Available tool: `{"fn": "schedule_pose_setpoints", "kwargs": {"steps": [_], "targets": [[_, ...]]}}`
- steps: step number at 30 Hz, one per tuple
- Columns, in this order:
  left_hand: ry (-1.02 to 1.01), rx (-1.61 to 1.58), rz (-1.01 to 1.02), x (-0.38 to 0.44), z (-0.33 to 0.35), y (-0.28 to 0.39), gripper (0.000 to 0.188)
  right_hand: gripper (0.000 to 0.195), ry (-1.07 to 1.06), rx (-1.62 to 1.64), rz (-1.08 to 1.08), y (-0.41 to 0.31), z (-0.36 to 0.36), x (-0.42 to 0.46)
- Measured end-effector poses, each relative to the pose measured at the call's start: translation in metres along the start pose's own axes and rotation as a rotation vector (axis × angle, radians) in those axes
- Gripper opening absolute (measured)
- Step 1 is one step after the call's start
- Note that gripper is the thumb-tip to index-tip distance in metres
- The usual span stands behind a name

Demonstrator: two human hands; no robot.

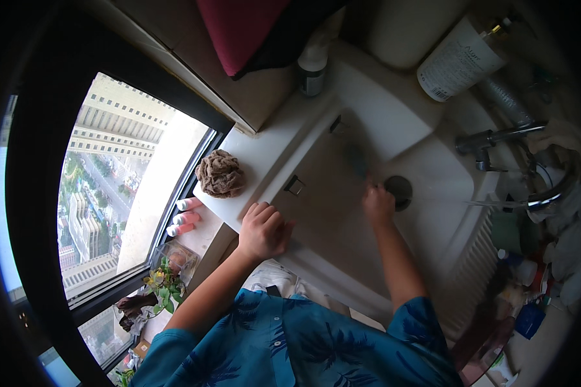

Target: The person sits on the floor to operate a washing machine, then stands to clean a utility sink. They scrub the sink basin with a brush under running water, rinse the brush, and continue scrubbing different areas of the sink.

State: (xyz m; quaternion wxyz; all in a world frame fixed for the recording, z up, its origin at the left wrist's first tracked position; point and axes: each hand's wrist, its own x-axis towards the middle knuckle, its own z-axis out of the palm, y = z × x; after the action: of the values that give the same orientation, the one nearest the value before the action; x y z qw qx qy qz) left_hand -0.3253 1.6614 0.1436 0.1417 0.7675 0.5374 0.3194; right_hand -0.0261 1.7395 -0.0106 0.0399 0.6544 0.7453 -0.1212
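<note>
My right hand (pixel 379 202) is low in the white sink (pixel 339 232), beside the round drain hole (pixel 398 192). Its fingers close around the handle of a teal brush (pixel 356 159), whose blurred head points away from me against the basin wall. At the sink's near left rim, my left hand (pixel 265 232) is curled into a loose fist. Nothing shows in it, though its palm side is hidden. A thin stream of water runs from the chrome gooseneck faucet (pixel 547 200) towards the drain.
A crumpled brown cloth (pixel 220 174) lies on the left ledge by the window. Pink-filled bottles (pixel 186 218) and a potted plant (pixel 164 290) stand below it. A white pump bottle (pixel 457 60) and a second chrome faucet (pixel 494 140) are at the back right. Ribbed washboard (pixel 474 256) lines the sink's right side.
</note>
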Motion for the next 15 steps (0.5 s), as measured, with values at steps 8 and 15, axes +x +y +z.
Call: {"fn": "schedule_pose_setpoints", "kwargs": {"steps": [8,15], "targets": [[-0.009,-0.014,-0.004,-0.002,-0.005,0.002,0.03,0.025,-0.167,0.029,-0.069,-0.005,-0.009,-0.017],[0.063,-0.001,-0.065,-0.004,-0.003,0.0,0.029,0.03,-0.368,0.017,-0.248,-0.009,-0.009,-0.036]]}}
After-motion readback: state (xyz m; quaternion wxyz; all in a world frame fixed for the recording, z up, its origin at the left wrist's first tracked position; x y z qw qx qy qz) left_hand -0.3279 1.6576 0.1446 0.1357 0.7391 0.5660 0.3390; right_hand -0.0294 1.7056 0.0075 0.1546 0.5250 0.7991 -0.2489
